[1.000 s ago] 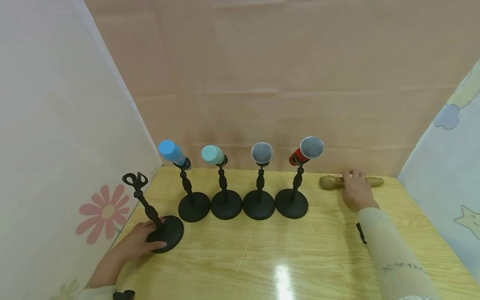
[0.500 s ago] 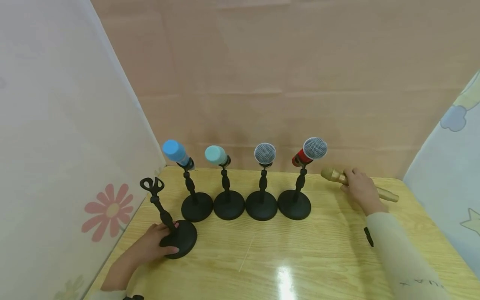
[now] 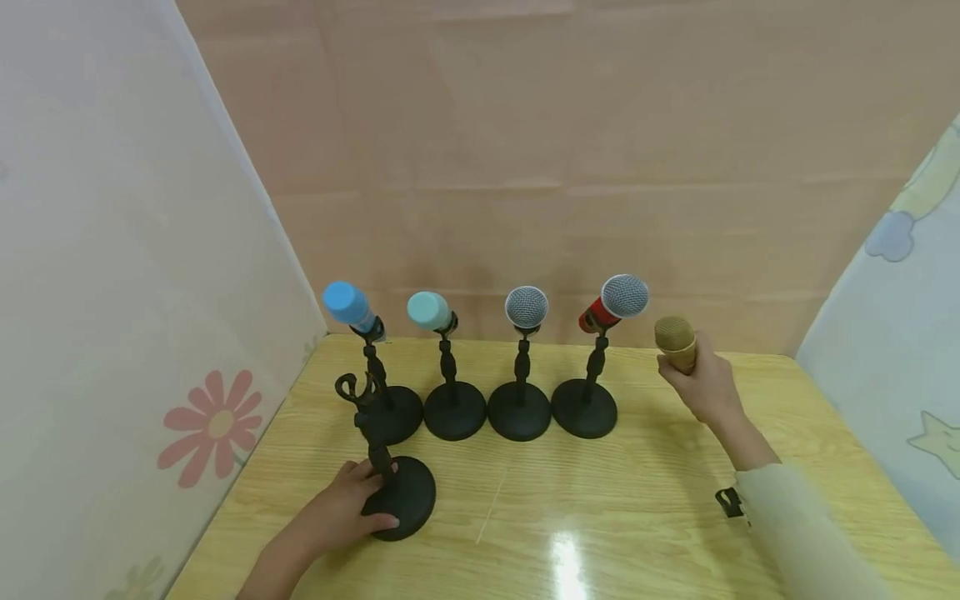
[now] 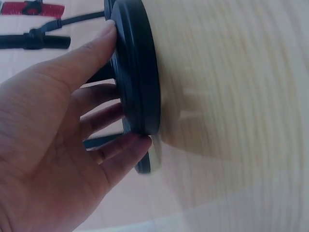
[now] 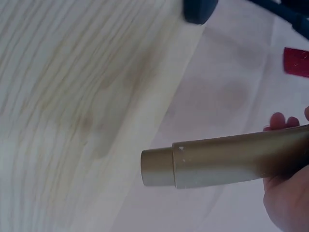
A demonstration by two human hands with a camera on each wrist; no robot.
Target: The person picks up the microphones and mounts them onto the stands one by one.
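Observation:
My left hand (image 3: 341,508) grips the round base of a black microphone stand (image 3: 412,500), thumb and fingers spread round its rim. The clip (image 3: 358,390) at the top of this stand holds no microphone. In the left wrist view, the thumb and fingertips touch the edge of the black base (image 4: 137,67); whether it rests on the table is hard to tell. Over the table's right side, my right hand (image 3: 708,387) holds a gold microphone (image 3: 675,340) by its body, mesh head up. The right wrist view shows the tail end of the gold microphone (image 5: 217,162) pointing away from the palm.
Several black stands stand in a row towards the back, their bases side by side. They carry a blue-topped microphone (image 3: 348,304), a teal-topped one (image 3: 429,311), a silver-headed one (image 3: 527,307) and a red one (image 3: 600,315). A wall (image 3: 480,183) rises behind the wooden table (image 3: 600,500).
My left hand has slid the stand right and nearer, and its clip now overlaps the blue microphone's stand. My right hand has lifted the gold microphone off the table and turned it head up.

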